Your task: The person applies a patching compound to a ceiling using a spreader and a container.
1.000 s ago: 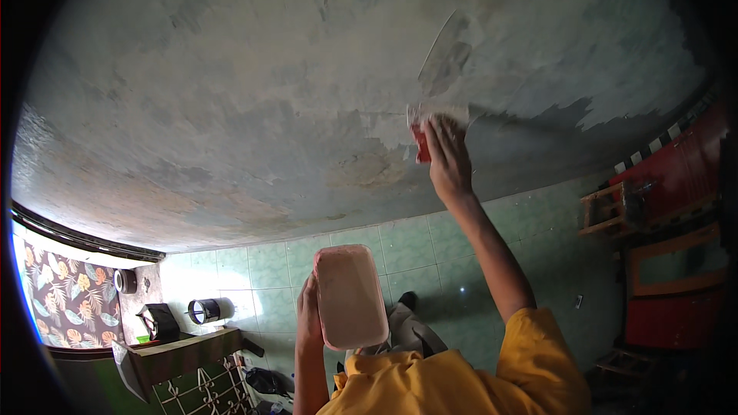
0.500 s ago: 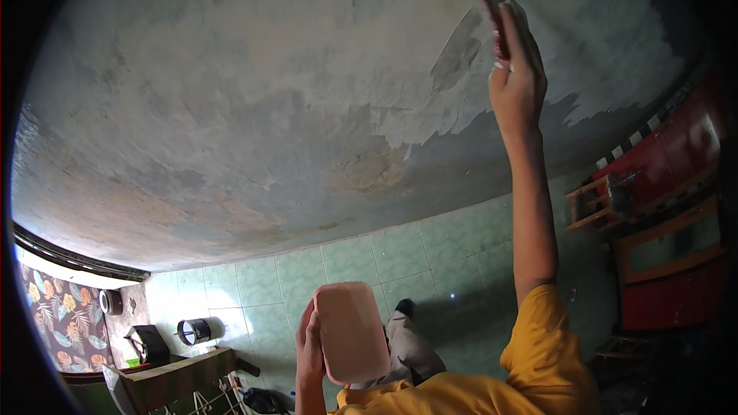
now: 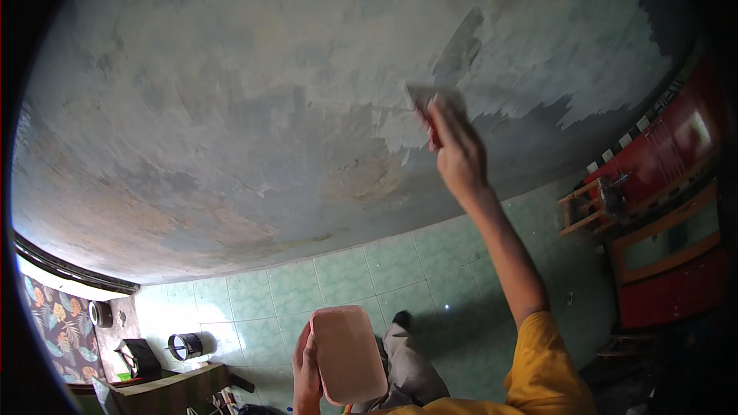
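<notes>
My right hand (image 3: 460,152) is closed round the red handle of a putty knife (image 3: 435,97), its wide metal blade against or very close to the grey wall (image 3: 254,54). Slight motion blur covers the blade and fingers. Pale filler is spread over much of the wall, with a darker bare patch (image 3: 461,44) just above the knife and ragged filler edges to its right. Low in front of my body, my left hand (image 3: 304,365) grips the left side of a shallow pink rectangular tray (image 3: 350,353). Its fingers wrap partly underneath, where they are hidden.
Green floor tiles (image 3: 346,275) run along the wall's foot. To the right stand a wooden chair or stool (image 3: 582,211) and a red cabinet (image 3: 669,292). At lower left are a table (image 3: 165,388), a dark cylinder (image 3: 187,346) and a leaf-patterned cloth (image 3: 61,327).
My right hand has swept the putty knife down and left across the wall, uncovering the darker patch above. My left hand still holds the tray, slightly lower in view.
</notes>
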Action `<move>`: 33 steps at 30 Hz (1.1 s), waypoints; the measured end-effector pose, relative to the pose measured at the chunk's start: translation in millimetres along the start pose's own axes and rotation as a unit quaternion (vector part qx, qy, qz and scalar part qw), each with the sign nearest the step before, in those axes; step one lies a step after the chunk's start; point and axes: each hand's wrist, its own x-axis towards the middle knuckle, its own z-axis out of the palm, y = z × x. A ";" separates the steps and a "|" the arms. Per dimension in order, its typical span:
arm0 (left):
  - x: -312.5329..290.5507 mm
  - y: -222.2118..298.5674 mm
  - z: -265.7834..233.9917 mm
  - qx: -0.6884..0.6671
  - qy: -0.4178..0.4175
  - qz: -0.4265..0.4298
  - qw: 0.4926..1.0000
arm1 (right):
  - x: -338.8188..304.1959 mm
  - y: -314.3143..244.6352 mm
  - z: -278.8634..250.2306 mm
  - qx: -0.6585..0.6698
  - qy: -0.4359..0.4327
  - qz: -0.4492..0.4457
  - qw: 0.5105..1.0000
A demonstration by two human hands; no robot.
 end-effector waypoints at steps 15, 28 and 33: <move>-8.7 -58.5 -25.8 -0.045 0.003 -0.023 0.999 | -90.6 -20.9 87.5 -0.009 -0.023 0.030 0.999; -23.0 -57.2 -20.1 -0.050 0.027 -0.038 0.998 | -103.9 -41.3 98.0 -0.036 -0.103 0.006 0.994; -24.2 -51.7 -24.7 -0.060 0.028 -0.026 0.997 | -26.3 -44.9 62.1 -0.021 -0.016 0.006 1.000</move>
